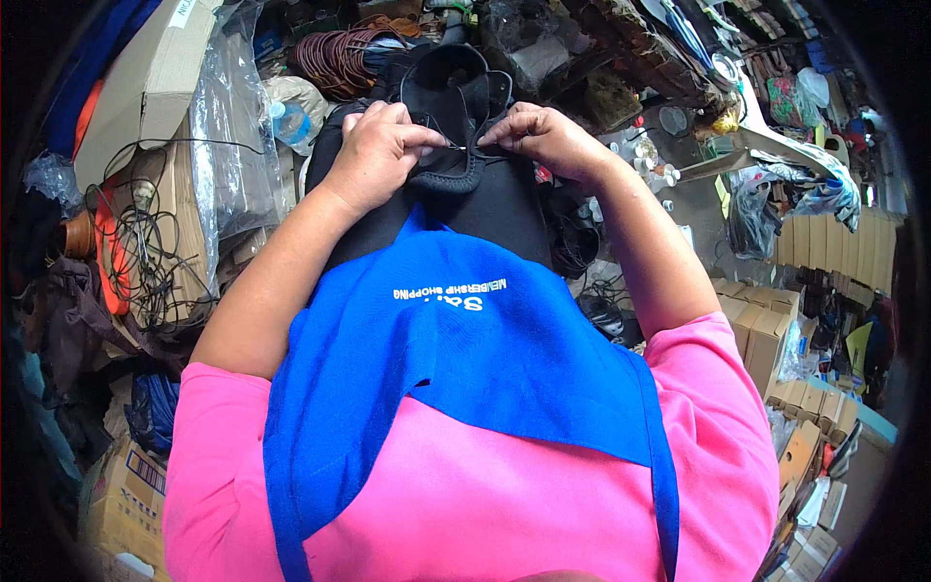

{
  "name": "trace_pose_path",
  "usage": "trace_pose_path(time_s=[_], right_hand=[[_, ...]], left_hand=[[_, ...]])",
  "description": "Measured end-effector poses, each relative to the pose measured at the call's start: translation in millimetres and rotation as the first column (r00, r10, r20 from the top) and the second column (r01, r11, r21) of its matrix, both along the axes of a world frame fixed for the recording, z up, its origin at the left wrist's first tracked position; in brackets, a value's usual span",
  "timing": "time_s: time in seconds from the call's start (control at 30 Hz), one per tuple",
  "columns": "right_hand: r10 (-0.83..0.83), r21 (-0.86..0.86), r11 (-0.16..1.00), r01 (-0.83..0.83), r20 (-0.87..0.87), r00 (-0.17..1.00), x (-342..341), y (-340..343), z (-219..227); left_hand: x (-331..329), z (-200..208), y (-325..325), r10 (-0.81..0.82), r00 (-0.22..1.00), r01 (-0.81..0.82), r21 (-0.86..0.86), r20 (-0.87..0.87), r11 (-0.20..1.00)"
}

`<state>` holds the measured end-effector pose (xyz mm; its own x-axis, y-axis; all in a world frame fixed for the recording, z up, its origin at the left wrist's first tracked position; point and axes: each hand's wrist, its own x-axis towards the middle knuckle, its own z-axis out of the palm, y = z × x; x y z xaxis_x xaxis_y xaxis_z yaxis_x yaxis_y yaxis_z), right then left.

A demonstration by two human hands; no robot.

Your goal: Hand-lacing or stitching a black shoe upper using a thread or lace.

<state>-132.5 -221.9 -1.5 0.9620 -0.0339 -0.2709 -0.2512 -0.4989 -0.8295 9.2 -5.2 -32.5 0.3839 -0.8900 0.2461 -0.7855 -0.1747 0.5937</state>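
A black shoe [448, 182] with a stitched rim rests on my black-clad lap, its opening at the far end. My left hand [376, 153] comes in from the left with thumb and forefinger pinched over the shoe. A thin, shiny needle [456, 146] sticks out from those fingertips toward the shoe's middle. On the other side, my right hand [548, 138] is closed in a pinch at the shoe's right edge. Fine dark thread seems to run near its fingertips, but what exactly they grip is too small to make out.
A blue apron [504, 359] covers my front. Cardboard and clear plastic [233, 145] stand at the left beside tangled black cord [145, 242]. A coil of reddish cord [339, 58] lies beyond the shoe. Small spools [650, 165] and cardboard boxes [756, 320] crowd the right.
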Motion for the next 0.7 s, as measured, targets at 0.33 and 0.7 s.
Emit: trace_pose_path(time_s=[0.33,0.7], right_hand=[[0.024,0.008,1.000,-0.024,-0.025,0.999,-0.6,-3.1,-2.7],[-0.133,-0.016,0.991,0.132,-0.034,0.991,-8.9,19.2,10.6]], left_hand=[[-2.6,-1.6,-3.1,-0.022,1.000,0.022,0.017,-0.007,1.000],[-9.3,11.3,1.1,-0.055,0.998,0.054,0.017,0.039,0.998]])
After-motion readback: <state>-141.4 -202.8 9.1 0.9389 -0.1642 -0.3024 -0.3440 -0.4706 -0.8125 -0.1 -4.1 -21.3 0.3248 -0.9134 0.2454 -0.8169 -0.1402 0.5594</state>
